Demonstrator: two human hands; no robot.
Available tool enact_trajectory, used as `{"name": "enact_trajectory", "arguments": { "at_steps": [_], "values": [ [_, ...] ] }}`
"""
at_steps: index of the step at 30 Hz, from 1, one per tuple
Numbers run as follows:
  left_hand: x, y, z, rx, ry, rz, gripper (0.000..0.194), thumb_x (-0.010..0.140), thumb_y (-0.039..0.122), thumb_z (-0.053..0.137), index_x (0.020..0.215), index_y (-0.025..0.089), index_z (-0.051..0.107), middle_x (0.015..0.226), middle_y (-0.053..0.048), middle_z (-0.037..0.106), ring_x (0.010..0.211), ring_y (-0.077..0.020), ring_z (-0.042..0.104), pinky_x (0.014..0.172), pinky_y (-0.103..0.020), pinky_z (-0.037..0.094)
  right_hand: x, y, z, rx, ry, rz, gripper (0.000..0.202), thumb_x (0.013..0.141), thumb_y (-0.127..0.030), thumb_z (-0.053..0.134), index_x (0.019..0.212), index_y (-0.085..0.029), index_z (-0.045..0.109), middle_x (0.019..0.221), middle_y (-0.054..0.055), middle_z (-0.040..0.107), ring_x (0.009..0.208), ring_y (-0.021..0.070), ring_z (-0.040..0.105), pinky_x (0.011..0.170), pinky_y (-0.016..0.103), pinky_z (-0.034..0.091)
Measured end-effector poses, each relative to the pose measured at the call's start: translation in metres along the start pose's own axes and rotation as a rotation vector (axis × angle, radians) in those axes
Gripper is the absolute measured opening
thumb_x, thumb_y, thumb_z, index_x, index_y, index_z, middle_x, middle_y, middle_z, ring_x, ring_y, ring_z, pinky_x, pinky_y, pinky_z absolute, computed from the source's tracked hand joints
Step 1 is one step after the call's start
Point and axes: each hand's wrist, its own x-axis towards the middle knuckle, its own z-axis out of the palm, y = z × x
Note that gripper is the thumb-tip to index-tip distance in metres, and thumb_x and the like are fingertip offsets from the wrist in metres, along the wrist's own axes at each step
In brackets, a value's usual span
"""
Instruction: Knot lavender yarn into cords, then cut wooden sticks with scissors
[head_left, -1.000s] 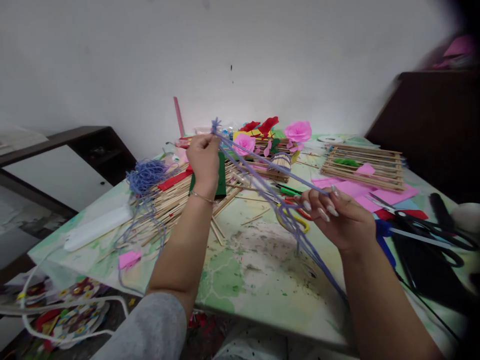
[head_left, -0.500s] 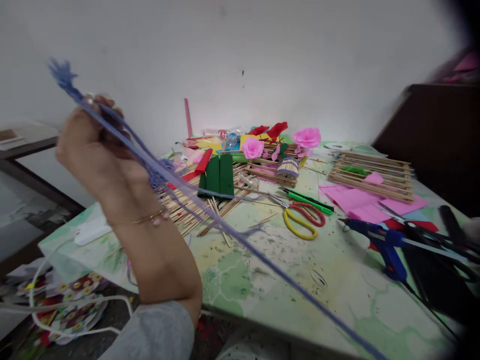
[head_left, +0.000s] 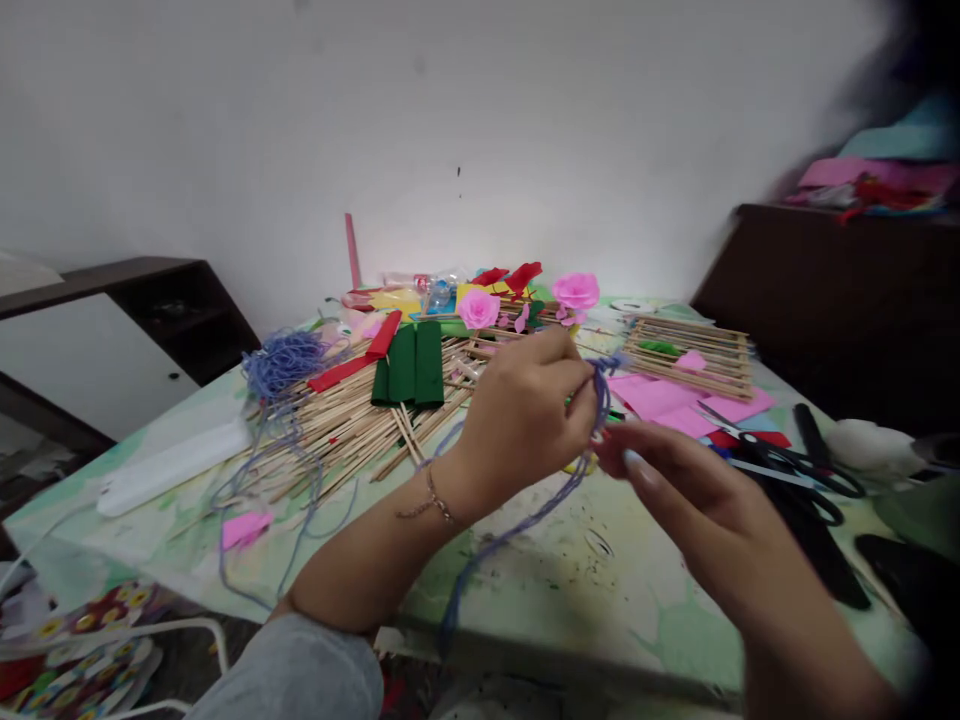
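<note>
Hands [head_left: 529, 410] [head_left: 701, 490]: two — both are showing
Large pink flowers [head_left: 478, 309] [head_left: 576, 291]: two are showing
Black scissors [head_left: 784, 459]: one pair is lying

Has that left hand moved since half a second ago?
Yes, rightward: the left hand was left of the dark green pieces; now it is right of them.

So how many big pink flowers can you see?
2: a left flower and a right flower, both toward the back of the table. More could be hidden.

Yarn tail [head_left: 525, 523] blurred; L sleeve [head_left: 296, 665], R forearm [head_left: 799, 630] cut off @ btm.
</note>
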Motion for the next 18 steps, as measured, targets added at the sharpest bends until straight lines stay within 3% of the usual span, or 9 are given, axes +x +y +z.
{"name": "enact_trajectory", "arguments": {
  "at_steps": [3, 6, 9, 14, 18],
  "values": [
    [-0.005, 0.004, 0.008, 0.146, -0.048, 0.076, 0.016, 0.082, 0.015, 0.050, 0.072, 0.016, 0.062, 0.080, -0.006, 0.061, 0.078, -0.0173, 0.056, 0.073, -0.033, 0.045, 0.029, -0.005, 0.034, 0.236, 0.103, -0.043, 0.028, 0.073, -0.045, 0.070, 0.090, -0.024, 0.062, 0.085, 0.002, 0.065, 0.077, 0.0161, 0.062, 0.068, 0.030, 0.054],
    [-0.006, 0.001, 0.008, 0.257, -0.044, 0.109, 0.014, 0.081, 0.014, 0.049, 0.073, 0.017, 0.060, 0.081, -0.007, 0.061, 0.079, -0.0193, 0.055, 0.073, -0.034, 0.043, 0.039, 0.005, 0.047, 0.324, 0.243, -0.053, 0.038, 0.066, -0.041, 0.077, 0.091, -0.023, 0.056, 0.083, 0.000, 0.058, 0.072, 0.0135, 0.058, 0.064, 0.028, 0.052],
    [-0.005, -0.003, 0.008, 0.328, -0.035, 0.182, 0.014, 0.081, 0.015, 0.048, 0.074, 0.017, 0.059, 0.081, -0.007, 0.060, 0.078, -0.0201, 0.054, 0.071, -0.035, 0.041, 0.042, 0.014, 0.043, 0.266, 0.313, -0.092, 0.044, 0.064, -0.038, 0.078, 0.098, -0.025, 0.054, 0.092, 0.002, 0.056, 0.077, 0.0147, 0.057, 0.067, 0.030, 0.052],
    [-0.006, -0.006, 0.013, 0.405, -0.048, 0.289, 0.016, 0.084, 0.012, 0.046, 0.074, 0.015, 0.058, 0.079, -0.007, 0.058, 0.079, -0.0203, 0.055, 0.073, -0.035, 0.039, 0.047, 0.016, 0.029, -0.071, 0.261, -0.255, 0.022, 0.075, -0.041, 0.068, 0.088, -0.023, 0.063, 0.097, 0.005, 0.055, 0.084, 0.0184, 0.056, 0.074, 0.037, 0.050],
    [-0.009, -0.014, 0.013, 0.475, -0.056, 0.303, 0.018, 0.084, 0.010, 0.046, 0.070, 0.016, 0.056, 0.078, -0.007, 0.059, 0.077, -0.0197, 0.054, 0.071, -0.034, 0.039, 0.050, 0.016, 0.007, -0.252, 0.486, -0.269, 0.042, 0.063, -0.044, 0.077, 0.095, -0.024, 0.060, 0.090, 0.003, 0.050, 0.069, 0.0148, 0.045, 0.065, 0.035, 0.042]
  ]
}}
